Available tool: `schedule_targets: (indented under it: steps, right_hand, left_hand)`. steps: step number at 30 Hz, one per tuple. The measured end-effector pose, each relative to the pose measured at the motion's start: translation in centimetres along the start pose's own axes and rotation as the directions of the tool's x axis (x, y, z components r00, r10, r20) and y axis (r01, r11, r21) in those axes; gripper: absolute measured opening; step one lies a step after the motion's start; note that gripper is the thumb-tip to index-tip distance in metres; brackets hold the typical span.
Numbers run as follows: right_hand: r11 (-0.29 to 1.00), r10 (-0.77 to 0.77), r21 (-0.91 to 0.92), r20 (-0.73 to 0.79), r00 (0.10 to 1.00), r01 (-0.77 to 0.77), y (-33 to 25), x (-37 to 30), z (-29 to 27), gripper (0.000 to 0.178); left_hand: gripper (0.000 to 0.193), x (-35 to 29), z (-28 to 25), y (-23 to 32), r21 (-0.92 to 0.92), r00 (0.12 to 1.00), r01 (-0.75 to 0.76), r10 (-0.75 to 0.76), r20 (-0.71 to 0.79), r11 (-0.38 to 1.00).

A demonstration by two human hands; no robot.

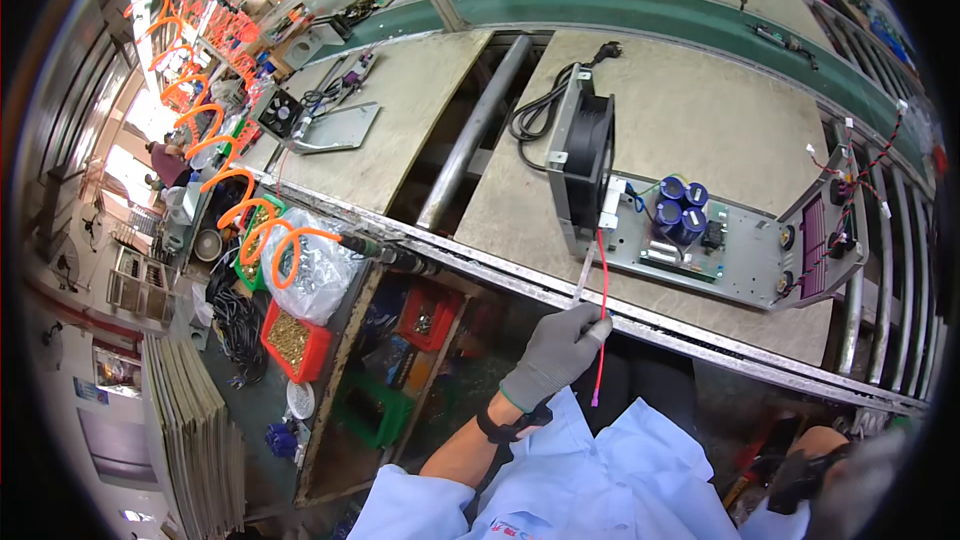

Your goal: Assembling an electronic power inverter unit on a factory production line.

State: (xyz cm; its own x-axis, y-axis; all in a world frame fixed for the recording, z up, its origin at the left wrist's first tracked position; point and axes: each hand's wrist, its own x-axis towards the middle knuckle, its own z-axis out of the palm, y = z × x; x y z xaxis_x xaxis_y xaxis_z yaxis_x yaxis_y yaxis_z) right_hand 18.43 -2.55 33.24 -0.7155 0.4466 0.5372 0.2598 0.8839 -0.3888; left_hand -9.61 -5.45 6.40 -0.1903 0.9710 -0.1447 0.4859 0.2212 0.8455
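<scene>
Held left hand (557, 352) at about five o'clock, grey-gloved, knuckles up, fingers curled in, thumb toward three o'clock. Grasped red wire (605, 285) at thumb, part way along, with purple-tipped end dangling toward six o'clock. Seemed to hold pale strip (584, 282) too, running up toward twelve o'clock beside wire; could not confirm. Angled left forearm (462, 452) up from lower edge toward one or two o'clock, bare below pale blue sleeve (415, 502), with black wristband (495, 427) near glove.

Caught right hand (868, 480) only as blur at four o'clock, close to rim, well apart from left hand. Could not tell released, clenched or grasping.

Saw upper end of red wire at foot of upright black fan (585, 170), two o'clock, mounted on metal chassis (750, 250). Found chassis at three o'clock on table (750, 110), beyond left hand, with blue capacitors (683, 208) and tilted, purple-slatted end panel (822, 230). Spotted second fan unit (345, 128) at ten o'clock, red bin (318, 352) of small brass-coloured parts at eight.
</scene>
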Motion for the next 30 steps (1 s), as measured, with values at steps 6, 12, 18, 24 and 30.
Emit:
schedule_targets:
  steps: [6,12,18,24,30]
  right_hand:
    - [0.936,0.243,0.234,0.107,0.964,-0.262,9.7,-1.6,15.3,0.021]
    - [0.888,0.411,0.129,0.211,0.887,-0.442,13.5,-4.0,22.1,0.023]
    - [0.648,0.428,0.385,0.53,0.732,-0.657,14.3,-6.3,21.2,0.027]
    - [0.28,0.282,0.418,0.824,0.491,-0.864,13.6,-7.3,20.3,0.033]
    - [0.311,0.36,0.344,0.82,0.444,-0.886,13.0,-8.6,20.7,0.033]
  left_hand:
    - [0.017,1.2,2.2,0.0,0.65,0.898,-0.131,0.368,-0.243,0.748]
    - [0.016,1.3,-0.5,-1.0,0.506,0.926,-0.211,0.337,-0.169,0.836]
    - [0.03,-2.1,-3.4,2.1,-0.067,0.969,-0.033,0.048,0.241,0.997]
    - [0.033,-0.7,0.6,3.7,-0.287,0.99,0.052,-0.011,0.143,0.957]
    - [0.034,1.4,3.9,4.1,-0.345,0.994,0.005,0.032,0.1,0.938]
